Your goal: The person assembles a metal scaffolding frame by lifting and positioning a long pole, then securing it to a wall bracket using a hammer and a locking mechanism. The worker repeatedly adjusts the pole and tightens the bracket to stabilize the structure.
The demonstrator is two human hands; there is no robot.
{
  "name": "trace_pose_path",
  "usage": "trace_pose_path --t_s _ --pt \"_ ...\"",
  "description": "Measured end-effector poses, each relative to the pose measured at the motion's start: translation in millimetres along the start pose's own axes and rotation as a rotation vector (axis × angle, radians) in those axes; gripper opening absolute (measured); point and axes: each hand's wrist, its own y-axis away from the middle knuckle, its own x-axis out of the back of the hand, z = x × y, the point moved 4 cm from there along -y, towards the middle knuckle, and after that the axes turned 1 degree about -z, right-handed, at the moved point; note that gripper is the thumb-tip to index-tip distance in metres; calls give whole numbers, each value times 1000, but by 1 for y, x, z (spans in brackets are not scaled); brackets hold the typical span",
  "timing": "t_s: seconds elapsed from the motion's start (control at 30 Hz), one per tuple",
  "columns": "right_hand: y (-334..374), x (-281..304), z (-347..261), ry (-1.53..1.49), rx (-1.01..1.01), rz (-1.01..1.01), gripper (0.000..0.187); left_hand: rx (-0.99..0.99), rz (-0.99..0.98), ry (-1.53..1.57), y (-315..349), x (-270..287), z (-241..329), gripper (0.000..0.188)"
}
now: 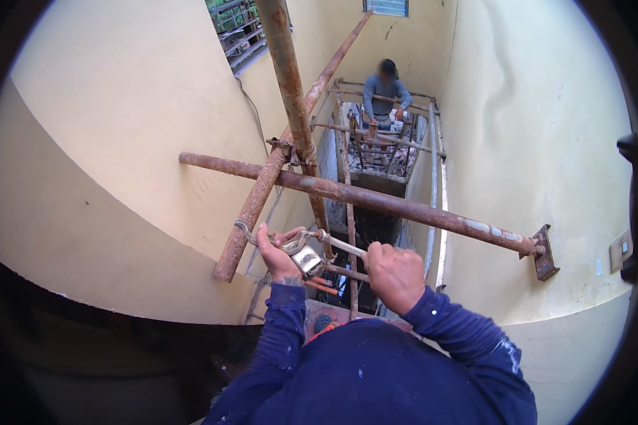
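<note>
My left hand is closed around a silver scaffold coupler, just right of the lower end of a rusty slanting pipe. A curved metal piece lies against that pipe by my left fingertips; whether it belongs to the coupler I cannot tell. My right hand grips the handle of a wrench, whose head meets the coupler's bolt area. Beyond my hands a long rusty crossing pipe runs from left to right. A second coupler sits where the slanting pipe meets an upright pipe.
The crossing pipe ends at a rusty end plate by the right wall. Cream walls stand on both sides. Below is a deep shaft with more scaffold pipes. A co-worker stands at its far end. A switch plate is at right.
</note>
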Motion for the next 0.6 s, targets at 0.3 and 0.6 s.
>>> trace_pose_path --t_s 0.3,0.6 --pt "11 -11 -5 -272 -66 -17 24 -269 -168 -70 24 -26 33 49" --pt "17 -58 -7 -1635 -602 -775 18 -194 -208 -230 21 -16 43 52"
